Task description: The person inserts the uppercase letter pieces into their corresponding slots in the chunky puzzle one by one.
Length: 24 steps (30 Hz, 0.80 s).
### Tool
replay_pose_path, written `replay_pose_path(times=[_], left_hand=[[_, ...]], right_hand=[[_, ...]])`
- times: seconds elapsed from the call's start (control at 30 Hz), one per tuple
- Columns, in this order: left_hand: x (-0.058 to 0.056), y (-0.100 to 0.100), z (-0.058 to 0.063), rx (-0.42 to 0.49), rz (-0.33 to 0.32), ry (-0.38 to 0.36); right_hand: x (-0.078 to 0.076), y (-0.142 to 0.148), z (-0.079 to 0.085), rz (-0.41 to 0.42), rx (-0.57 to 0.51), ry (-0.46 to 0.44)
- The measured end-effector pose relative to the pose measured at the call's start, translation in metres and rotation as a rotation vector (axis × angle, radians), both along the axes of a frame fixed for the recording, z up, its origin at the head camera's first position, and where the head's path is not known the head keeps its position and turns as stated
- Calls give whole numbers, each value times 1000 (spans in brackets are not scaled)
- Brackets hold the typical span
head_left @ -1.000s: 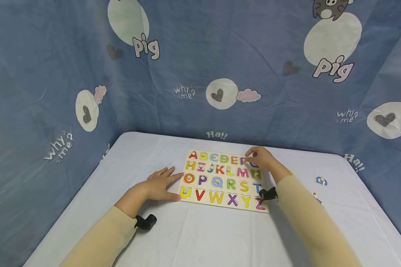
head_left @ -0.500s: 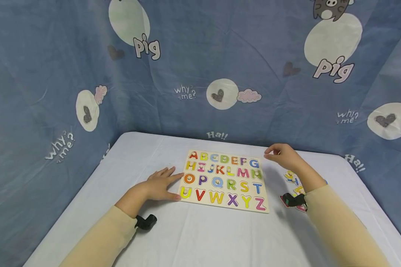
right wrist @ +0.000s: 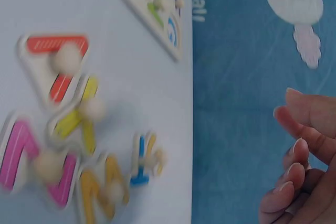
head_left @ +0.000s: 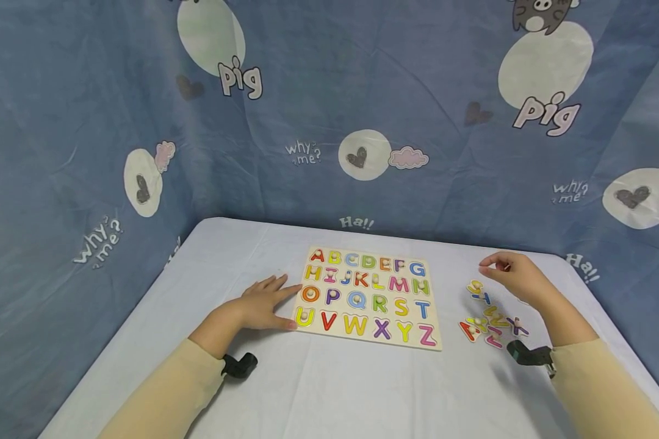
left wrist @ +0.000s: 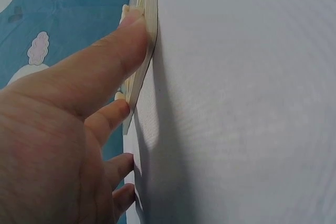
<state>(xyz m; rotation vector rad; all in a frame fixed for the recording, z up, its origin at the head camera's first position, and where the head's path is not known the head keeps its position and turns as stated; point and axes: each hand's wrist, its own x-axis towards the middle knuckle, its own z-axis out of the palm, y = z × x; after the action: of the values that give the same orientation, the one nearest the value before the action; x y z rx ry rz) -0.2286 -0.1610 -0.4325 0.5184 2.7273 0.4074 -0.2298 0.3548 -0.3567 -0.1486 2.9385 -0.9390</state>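
A wooden alphabet puzzle board (head_left: 343, 337) lies on the white table, with knobbed letters in many of its slots. My left hand (head_left: 260, 305) rests at its left edge, fingers spread; in the left wrist view the thumb (left wrist: 123, 43) lies against the board's edge. To the right of the board my right hand (head_left: 513, 275) hovers behind the loose letters, holding nothing, its thumb and index finger slightly apart. Closest to it are a yellow S (head_left: 475, 286) and a blue T (head_left: 484, 297). The forearm hides most of the blue G piece.
Other loose knobbed letters lie nearer the front: a red V (head_left: 468, 331), a yellow W (head_left: 495, 316), a purple X (head_left: 517, 327), a pink Z (head_left: 494, 337) and a yellow Y (right wrist: 79, 116). A blue patterned cloth (head_left: 307, 91) stands behind the table.
My right hand has left the purple F in the board's top row and moved right, past the board, to above the loose letters. My left hand has stayed put.
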Motion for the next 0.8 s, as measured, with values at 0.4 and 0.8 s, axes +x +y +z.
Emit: replay_pose_path(times=[0.4,0.8], left_hand=[[2,-1,3,6,-2,-3],[3,0,2,15,4,1]], right_hand=[[16,53,-19,-157,29,-6],[16,93,-57,-314,2,-47]])
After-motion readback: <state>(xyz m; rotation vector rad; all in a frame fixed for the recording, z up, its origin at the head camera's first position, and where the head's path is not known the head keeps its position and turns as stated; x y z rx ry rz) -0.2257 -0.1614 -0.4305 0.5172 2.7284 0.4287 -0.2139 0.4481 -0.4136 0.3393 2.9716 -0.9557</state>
